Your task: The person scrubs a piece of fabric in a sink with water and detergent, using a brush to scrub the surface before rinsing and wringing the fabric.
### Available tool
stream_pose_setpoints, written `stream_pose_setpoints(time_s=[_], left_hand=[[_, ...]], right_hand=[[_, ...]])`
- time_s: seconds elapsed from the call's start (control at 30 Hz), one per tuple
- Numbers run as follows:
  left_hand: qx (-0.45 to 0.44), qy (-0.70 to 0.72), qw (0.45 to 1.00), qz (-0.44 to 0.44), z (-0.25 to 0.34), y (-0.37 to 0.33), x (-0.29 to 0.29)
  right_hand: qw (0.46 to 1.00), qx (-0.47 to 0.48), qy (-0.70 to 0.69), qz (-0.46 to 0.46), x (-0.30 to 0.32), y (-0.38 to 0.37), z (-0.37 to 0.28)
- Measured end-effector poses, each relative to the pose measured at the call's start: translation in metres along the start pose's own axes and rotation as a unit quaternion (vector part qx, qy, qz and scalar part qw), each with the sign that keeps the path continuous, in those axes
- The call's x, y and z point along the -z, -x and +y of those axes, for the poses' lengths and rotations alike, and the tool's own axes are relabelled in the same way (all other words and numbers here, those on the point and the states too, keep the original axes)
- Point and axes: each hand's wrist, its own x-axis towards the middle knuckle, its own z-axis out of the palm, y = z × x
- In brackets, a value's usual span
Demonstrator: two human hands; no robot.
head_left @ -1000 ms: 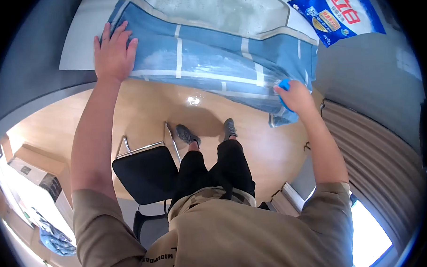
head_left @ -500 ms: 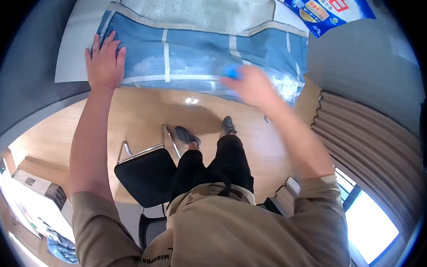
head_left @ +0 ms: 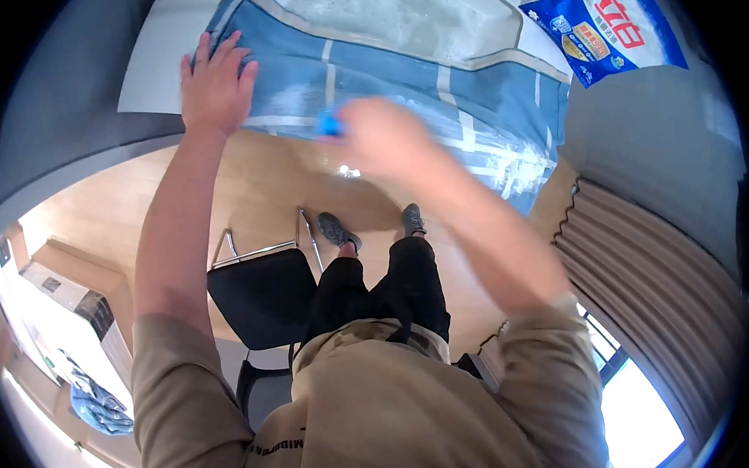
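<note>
A blue cloth with white stripes (head_left: 390, 77) lies spread along the table's near edge and hangs over it. My left hand (head_left: 215, 87) rests flat on the cloth's left end, fingers spread. My right hand (head_left: 383, 139), smeared by motion, is closed around a small bright-blue object (head_left: 330, 124) at the cloth's near edge, left of its middle. Blur hides what kind of object it is. White suds (head_left: 521, 173) cover the cloth's near right corner, and fainter whitish patches run along its front.
Beyond the cloth is a pale basin (head_left: 506, 30) of cloudy, foamy water. A blue and white plastic packet (head_left: 602, 32) lies at the far right. Below stand a black chair (head_left: 263, 296) and my feet; a brown pleated curtain (head_left: 648, 266) hangs on the right.
My right hand has swept left along the cloth with the blue object. My left hand keeps its place on the cloth. The whole view has shifted slightly.
</note>
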Motion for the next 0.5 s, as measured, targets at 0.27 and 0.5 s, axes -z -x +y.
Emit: stream_pose_setpoints(time_s=[0.27,0.5], left_hand=[[-0.005,-0.013,1.000,-0.002,0.008,-0.008,0.004],[-0.012,-0.020,1.000,0.015,-0.009,-0.002,-0.006]], right_hand=[[0.959,-0.277,0.040,-0.040,0.027,0.115,0.206],[0.976,-0.203,-0.023,0.074,0.016,0.057,0.139]])
